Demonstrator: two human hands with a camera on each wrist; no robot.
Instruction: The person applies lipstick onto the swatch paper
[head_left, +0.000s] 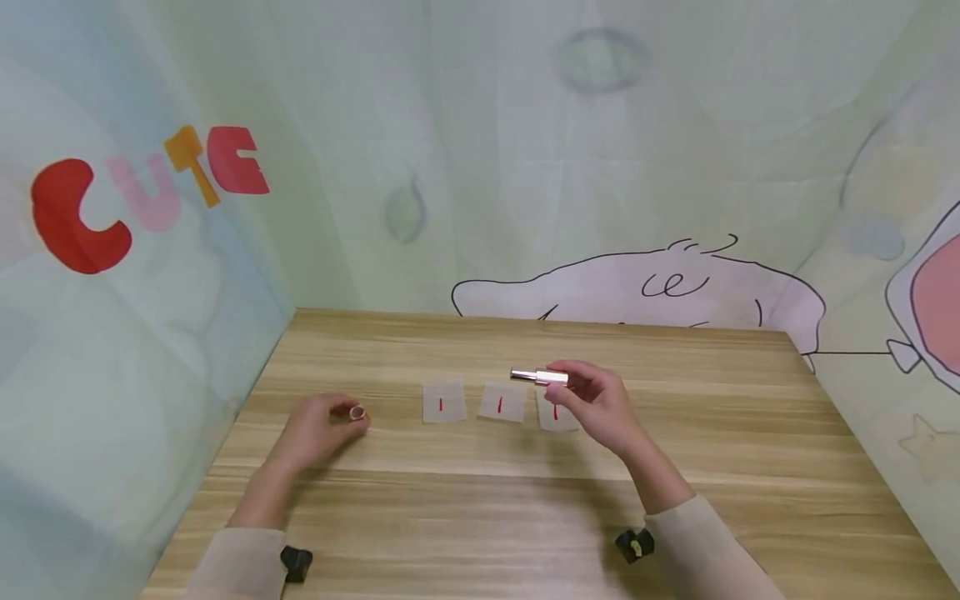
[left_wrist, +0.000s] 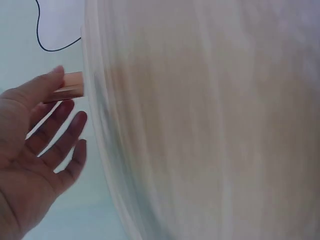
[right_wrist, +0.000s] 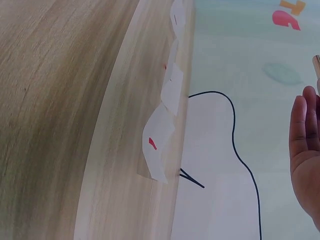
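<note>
In the head view my right hand pinches a shiny rose-gold lipstick tube between thumb and fingers. The tube lies level above the rightmost paper square, its narrow silvery end pointing left. On the left side of the table, my left hand holds a small rose-gold lipstick cap, its round opening showing. The left wrist view has the cap between thumb and index finger, the other fingers spread loosely. Only part of my right hand and a sliver of the tube enter the right wrist view.
Two more paper squares lie in a row between the hands, each with a red stroke. The wooden table ends at a printed curtain behind and at both sides. Black wrist devices sit by the sleeves.
</note>
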